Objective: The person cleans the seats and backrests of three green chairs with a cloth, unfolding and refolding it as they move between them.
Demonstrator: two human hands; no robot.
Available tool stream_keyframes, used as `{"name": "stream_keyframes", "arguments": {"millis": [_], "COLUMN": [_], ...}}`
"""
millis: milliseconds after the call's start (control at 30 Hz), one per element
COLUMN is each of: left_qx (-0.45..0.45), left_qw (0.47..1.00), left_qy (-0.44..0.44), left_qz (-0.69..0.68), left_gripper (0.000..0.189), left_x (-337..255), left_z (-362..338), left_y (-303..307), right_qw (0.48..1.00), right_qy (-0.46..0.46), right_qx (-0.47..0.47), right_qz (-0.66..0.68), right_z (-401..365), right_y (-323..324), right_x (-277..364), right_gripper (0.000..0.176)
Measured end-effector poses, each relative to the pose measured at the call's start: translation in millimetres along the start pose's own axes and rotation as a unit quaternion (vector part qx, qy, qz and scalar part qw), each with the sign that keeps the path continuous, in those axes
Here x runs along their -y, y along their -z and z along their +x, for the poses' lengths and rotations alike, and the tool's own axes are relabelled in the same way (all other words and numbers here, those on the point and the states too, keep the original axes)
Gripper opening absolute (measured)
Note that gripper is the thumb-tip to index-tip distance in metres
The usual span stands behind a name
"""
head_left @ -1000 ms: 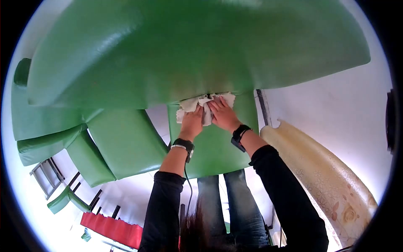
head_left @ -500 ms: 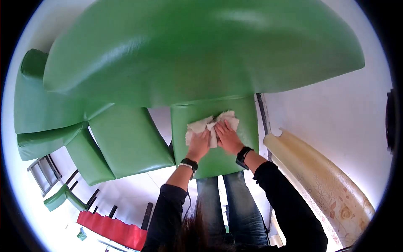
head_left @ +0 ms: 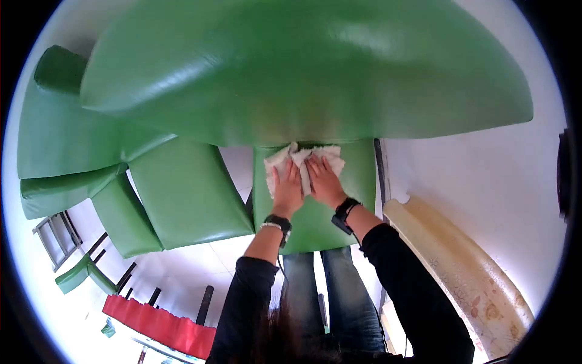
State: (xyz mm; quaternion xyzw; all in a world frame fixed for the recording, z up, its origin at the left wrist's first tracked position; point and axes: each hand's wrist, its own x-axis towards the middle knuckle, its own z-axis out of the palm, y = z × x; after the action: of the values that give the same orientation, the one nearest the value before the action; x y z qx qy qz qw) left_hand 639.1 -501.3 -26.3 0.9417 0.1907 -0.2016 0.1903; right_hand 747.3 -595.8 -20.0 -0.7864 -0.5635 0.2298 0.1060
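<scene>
A pale cloth (head_left: 279, 159) with ragged edges lies on a green padded seat (head_left: 357, 176), close to where the seat meets the large green backrest (head_left: 303, 73). My left hand (head_left: 288, 191) presses flat on its left part, fingers stretched out. Flat on the right part rests my right hand (head_left: 326, 182), its fingers also extended and a little apart. Between the two hands the cloth is bunched into a fold. Both palms face down, so the undersides of the fingers are hidden. A dark band circles each wrist.
Another green seat (head_left: 191, 194) adjoins on the left, with more green padding beyond it. Along the right stands a cream roll with a flower pattern (head_left: 461, 267), near the white wall. A red ruffled cloth (head_left: 157, 324) and a grey metal frame (head_left: 57, 239) are at lower left.
Both hands have slid the cloth forward along the seat, toward the backrest. The camera view has shifted slightly.
</scene>
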Motion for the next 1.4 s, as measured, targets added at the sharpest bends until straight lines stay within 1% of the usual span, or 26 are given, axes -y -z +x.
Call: {"name": "stream_keyframes", "arguments": {"millis": [133, 200, 267, 300, 367, 433, 500, 533, 567, 600, 633, 667, 767, 800, 833, 867, 900, 967, 1000, 1033, 1100, 1167, 1233, 1267, 1300, 1400], "left_qx": [0.031, -0.037, -0.07, -0.102, -0.062, -0.025, -0.089, -0.093, -0.148, -0.204, -0.212, -0.264, -0.456, -0.463, -0.531, -0.595, -0.6, -0.629, -0.59, -0.594, -0.622, -0.622, -0.497, -0.465, -0.466, -0.434], "left_qw": [0.999, 0.998, 0.997, 0.994, 0.995, 0.992, 0.975, 0.975, 0.962, 0.945, 0.944, 0.931, 0.87, 0.867, 0.836, 0.798, 0.794, 0.774, 0.801, 0.797, 0.778, 0.779, 0.862, 0.879, 0.878, 0.894], "left_qy": [-0.009, -0.056, -0.044, -0.036, -0.02, -0.006, -0.048, -0.046, -0.045, -0.044, -0.044, -0.039, -0.068, -0.068, -0.068, -0.068, -0.069, -0.061, -0.073, -0.075, -0.045, -0.053, -0.087, -0.1, -0.1, -0.103], "left_qz": [-0.018, 0.015, -0.002, -0.016, -0.07, -0.125, -0.196, -0.196, -0.225, -0.253, -0.25, -0.248, -0.173, -0.169, -0.122, -0.074, -0.072, -0.046, -0.075, -0.076, 0.079, 0.062, 0.05, 0.038, 0.038, 0.055], "left_gripper": [0.056, 0.047, 0.042, 0.037, 0.034, 0.03, 0.025, 0.025, 0.026, 0.028, 0.028, 0.032, 0.042, 0.042, 0.039, 0.036, 0.036, 0.029, 0.038, 0.038, 0.035, 0.033, 0.033, 0.033, 0.033, 0.033], "left_x": [-5, -4, -8, -9, -9, -7, 3, 9, 15, 20, 23, 24, 19, 14, 7, 2, 0, 1, 5, 8, 14, 14, 13, 11, 12, 12], "left_z": [-31, -44, -57, -62, -72, -75, -79, -78, -73, -68, -66, -67, -77, -82, -87, -88, -80, -57, -48, -39, -23, -21, -27, -25, -24, -26], "left_y": [0, -18, -41, -44, -46, -48, -50, -36, -4, 32, 75, 127, 240, 266, 288, 299, 304, 309, 304, 292, 267, 256, 243, 233, 222, 208], "right_qw": [0.998, 0.997, 0.993, 0.993, 0.998, 0.999, 0.997, 0.996, 0.99, 0.991, 0.98, 0.962, 0.916, 0.893, 0.891, 0.854, 0.81, 0.855, 0.869, 0.85, 0.85, 0.864, 0.879, 0.901, 0.92, 0.918], "right_qy": [0.023, 0.034, 0.009, 0.012, -0.022, -0.038, -0.056, -0.051, -0.044, -0.039, -0.014, 0.013, 0.086, 0.113, 0.118, 0.142, 0.166, 0.133, 0.132, 0.141, 0.14, 0.139, 0.137, 0.134, 0.13, 0.104], "right_qx": [0.0, -0.002, 0.08, 0.082, 0.024, 0.027, 0.029, -0.028, -0.086, -0.089, -0.168, -0.247, -0.392, -0.435, -0.438, -0.499, -0.557, -0.493, -0.454, -0.479, -0.472, -0.446, -0.417, -0.369, -0.321, -0.346], "right_qz": [-0.059, -0.068, -0.081, -0.082, -0.046, -0.007, 0.033, 0.067, 0.1, 0.097, 0.106, 0.114, 0.02, -0.005, -0.006, -0.041, -0.076, -0.093, -0.145, -0.168, -0.189, -0.189, -0.184, -0.184, -0.184, -0.162], "right_z": [-23, -39, -55, -62, -71, -76, -73, -63, -51, -41, -30, -21, -7, -5, -1, 5, 11, 29, 45, 59, 61, 60, 53, 48, 44, 34], "right_y": [-6, -14, -25, -27, -29, -23, -6, 21, 52, 82, 113, 147, 240, 261, 277, 290, 299, 302, 304, 297, 274, 253, 230, 220, 212, 209], "right_x": [12, 15, 17, 19, 24, 29, 35, 43, 53, 61, 69, 78, 106, 111, 117, 122, 123, 123, 120, 115, 101, 87, 75, 67, 62, 59], "right_gripper": [0.042, 0.036, 0.038, 0.038, 0.012, 0.015, 0.019, 0.023, 0.029, 0.029, 0.033, 0.037, 0.04, 0.041, 0.041, 0.039, 0.038, 0.033, 0.031, 0.026, 0.022, 0.019, 0.017, 0.018, 0.019, 0.024]}}
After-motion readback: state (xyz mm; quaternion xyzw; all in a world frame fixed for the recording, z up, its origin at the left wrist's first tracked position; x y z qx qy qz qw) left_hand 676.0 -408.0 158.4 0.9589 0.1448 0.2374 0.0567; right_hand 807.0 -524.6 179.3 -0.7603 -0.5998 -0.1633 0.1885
